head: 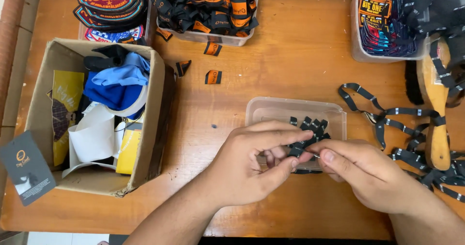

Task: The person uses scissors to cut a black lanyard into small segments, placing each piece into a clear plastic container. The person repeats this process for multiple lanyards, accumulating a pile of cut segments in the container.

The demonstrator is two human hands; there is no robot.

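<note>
My left hand point(254, 160) and my right hand point(361, 170) meet over the near edge of a clear plastic tub point(271, 110) on the wooden table point(290, 61). Both pinch one small black woven label point(296, 151) between thumb and fingertips. Inside the tub lie several more folded black labels point(310, 126). A long black label ribbon point(392, 124) with white marks loops across the table to the right of the tub.
An open cardboard box point(155, 109) with cloth scraps and paper stands at the left. At the back are a tub of black-and-orange labels point(208, 7), a stack of round patches point(111, 3) and a tub of patches point(382, 22). A wooden brush point(436, 104) lies at the right.
</note>
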